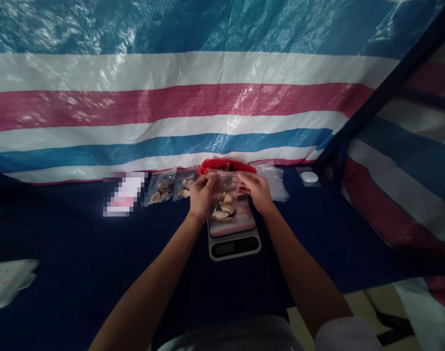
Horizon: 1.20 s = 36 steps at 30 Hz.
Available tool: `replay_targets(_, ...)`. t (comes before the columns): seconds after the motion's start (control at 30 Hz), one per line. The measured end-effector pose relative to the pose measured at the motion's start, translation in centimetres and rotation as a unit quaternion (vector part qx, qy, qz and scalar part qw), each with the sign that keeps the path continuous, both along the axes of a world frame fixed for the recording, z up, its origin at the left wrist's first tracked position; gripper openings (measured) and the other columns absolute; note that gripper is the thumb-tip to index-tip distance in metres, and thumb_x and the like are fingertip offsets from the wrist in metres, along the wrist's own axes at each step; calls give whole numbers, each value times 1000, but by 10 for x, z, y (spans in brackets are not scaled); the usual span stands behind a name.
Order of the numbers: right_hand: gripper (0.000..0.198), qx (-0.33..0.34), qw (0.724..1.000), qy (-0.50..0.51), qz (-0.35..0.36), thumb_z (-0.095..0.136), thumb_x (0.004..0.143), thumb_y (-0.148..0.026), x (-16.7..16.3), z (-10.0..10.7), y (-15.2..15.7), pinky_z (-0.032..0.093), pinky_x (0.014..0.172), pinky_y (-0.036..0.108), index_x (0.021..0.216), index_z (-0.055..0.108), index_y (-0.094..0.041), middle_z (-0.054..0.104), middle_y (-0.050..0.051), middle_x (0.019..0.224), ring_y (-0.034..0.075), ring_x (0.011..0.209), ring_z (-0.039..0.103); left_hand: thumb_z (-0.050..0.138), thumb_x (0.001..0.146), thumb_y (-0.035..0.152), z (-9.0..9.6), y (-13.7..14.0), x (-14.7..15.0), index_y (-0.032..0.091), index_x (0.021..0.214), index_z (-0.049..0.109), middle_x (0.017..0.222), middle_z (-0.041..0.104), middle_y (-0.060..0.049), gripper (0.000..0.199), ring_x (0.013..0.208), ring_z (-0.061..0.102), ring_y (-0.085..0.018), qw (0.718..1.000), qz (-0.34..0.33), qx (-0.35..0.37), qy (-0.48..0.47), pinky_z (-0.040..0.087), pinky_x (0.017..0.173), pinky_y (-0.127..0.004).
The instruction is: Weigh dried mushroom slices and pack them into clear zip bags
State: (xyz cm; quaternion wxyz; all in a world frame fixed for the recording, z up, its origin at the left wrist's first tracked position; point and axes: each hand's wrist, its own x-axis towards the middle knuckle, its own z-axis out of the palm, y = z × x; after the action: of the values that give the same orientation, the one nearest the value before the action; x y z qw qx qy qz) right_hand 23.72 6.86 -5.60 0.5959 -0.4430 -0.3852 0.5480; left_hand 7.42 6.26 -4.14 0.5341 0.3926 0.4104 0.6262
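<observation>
My left hand (203, 196) and my right hand (256, 190) pinch the two top corners of a clear plastic bag (227, 184). Pale shells (225, 210), several of them, lie in the bottom of the bag, which hangs over a kitchen scale (235, 247). The scale's platform is partly covered by the bag, and its dark display faces me with no readable figures. Just behind my hands a red bag (225, 165) lies open with dark contents I cannot make out.
Two clear bags of shells, a left one (160, 189) and one nearer my hand (182, 187), lie on the blue table (98, 263). Flat clear bags (275, 183) and a white oval thing (309, 177) are at right. A white case (10, 282) stands at left. Striped sheeting (171, 105) rises behind.
</observation>
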Motion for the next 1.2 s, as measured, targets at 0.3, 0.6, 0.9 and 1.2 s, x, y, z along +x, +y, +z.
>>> replay_targets(0.3, 53, 3, 999, -37, -29, 89, 62, -60, 3, 0, -3, 62, 62, 31, 95, 78, -20, 82, 6, 86, 22, 70, 77, 85, 75, 52, -7, -11, 7, 17, 77, 74, 78, 75, -4, 37, 72, 69, -17, 1000, 12, -4, 1, 55, 72, -29)
replay_targets(0.6, 45, 15, 997, -71, -11, 88, 64, -59, -1, -1, -13, 63, 63, 34, 88, 81, -21, 81, 4, 81, 24, 73, 76, 91, 71, 49, -12, -4, -11, 16, 76, 79, 69, 75, -3, 35, 63, 68, -16, 998, -47, 29, -22, 57, 69, -29)
replay_targets(0.9, 47, 21, 997, -64, -36, 87, 64, -60, 1, -7, -15, 63, 65, 34, 87, 79, -20, 80, 4, 80, 22, 70, 75, 93, 68, 48, -15, -2, -19, 17, 73, 78, 70, 76, -2, 35, 58, 65, -13, 998, -51, 25, -29, 53, 60, -25)
replay_targets(1.2, 34, 2, 999, -8, -52, 89, 61, -49, 3, -6, -16, 58, 58, 29, 77, 79, -21, 78, 2, 71, 18, 63, 71, 97, 59, 43, -11, -2, -20, 17, 69, 76, 60, 69, 1, 35, 52, 60, -10, 996, -58, 9, -69, 50, 54, -22)
